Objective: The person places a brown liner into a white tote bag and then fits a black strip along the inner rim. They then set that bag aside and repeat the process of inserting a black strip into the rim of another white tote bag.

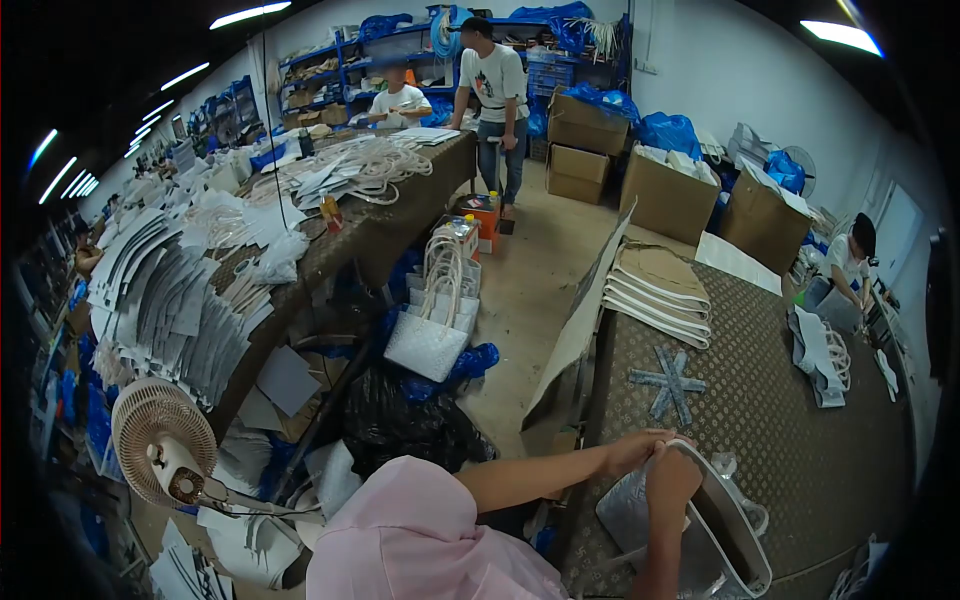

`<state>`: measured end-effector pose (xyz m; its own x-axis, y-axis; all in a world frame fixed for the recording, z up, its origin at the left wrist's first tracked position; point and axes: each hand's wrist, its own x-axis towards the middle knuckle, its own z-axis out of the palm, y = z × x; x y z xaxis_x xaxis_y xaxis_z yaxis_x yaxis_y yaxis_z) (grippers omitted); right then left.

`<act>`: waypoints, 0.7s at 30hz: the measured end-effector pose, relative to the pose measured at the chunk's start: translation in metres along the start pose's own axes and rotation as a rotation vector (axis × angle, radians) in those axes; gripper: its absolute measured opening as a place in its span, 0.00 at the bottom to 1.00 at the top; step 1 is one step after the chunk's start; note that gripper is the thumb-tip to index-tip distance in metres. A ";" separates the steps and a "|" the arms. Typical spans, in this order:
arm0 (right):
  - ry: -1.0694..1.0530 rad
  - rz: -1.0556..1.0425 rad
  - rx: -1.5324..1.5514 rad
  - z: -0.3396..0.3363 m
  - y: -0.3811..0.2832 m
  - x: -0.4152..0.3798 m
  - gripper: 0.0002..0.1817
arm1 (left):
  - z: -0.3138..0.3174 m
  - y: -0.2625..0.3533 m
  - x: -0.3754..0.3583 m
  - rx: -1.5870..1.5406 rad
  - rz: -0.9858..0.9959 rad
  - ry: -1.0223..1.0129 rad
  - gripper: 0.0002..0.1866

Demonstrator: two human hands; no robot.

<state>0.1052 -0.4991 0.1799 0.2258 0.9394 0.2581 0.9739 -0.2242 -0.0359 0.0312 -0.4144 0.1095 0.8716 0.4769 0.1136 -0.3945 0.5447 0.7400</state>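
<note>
A silver-white bag point(625, 510) with a white-edged open mouth lies tilted on the brown patterned table, close to my body. My left hand point(638, 452) reaches across from the left, fingers closed at the near-left corner of the bag's rim. Against it, my right hand point(672, 476) is closed on the same corner, knuckles up. The fingertips of both hands are partly hidden, so any small item between them does not show. Beside the bag's far edge sits some crumpled clear plastic point(735, 480) and a pale handle loop point(757, 518).
Crossed grey strips point(668, 384) and stacked white-edged panels point(657, 292) lie farther up the table point(770, 360). Another bag point(818, 355) rests at right. Wrapped bags point(430, 340) stand on the floor. A fan point(163, 440) is at left; several people work around the room.
</note>
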 end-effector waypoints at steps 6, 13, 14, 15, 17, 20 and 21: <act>0.167 -0.078 0.009 0.007 0.001 -0.010 0.19 | 0.003 0.017 -0.013 0.026 -0.042 0.004 0.21; 0.137 -0.184 0.107 0.008 0.029 -0.022 0.13 | 0.011 0.007 0.009 0.629 -0.018 0.065 0.23; 0.100 -0.175 0.114 0.006 0.029 -0.023 0.13 | 0.009 0.012 0.009 0.642 -0.026 0.035 0.21; 0.097 -0.166 0.115 0.005 0.031 -0.028 0.13 | 0.011 0.017 0.007 0.658 -0.035 0.001 0.19; 0.032 -0.185 0.139 -0.006 0.036 -0.031 0.12 | 0.015 0.024 0.008 1.036 0.056 -0.015 0.17; 0.036 -0.161 0.314 -0.047 0.046 -0.057 0.11 | 0.051 0.052 0.010 1.725 0.014 -0.019 0.14; 0.098 -0.153 0.388 -0.055 0.057 -0.067 0.11 | 0.062 0.058 0.010 2.021 -0.151 -0.013 0.13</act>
<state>0.1447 -0.5887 0.2137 0.0929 0.9210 0.3783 0.9369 0.0477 -0.3462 0.0350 -0.4212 0.1944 0.8650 0.5017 -0.0104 0.4849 -0.8303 0.2746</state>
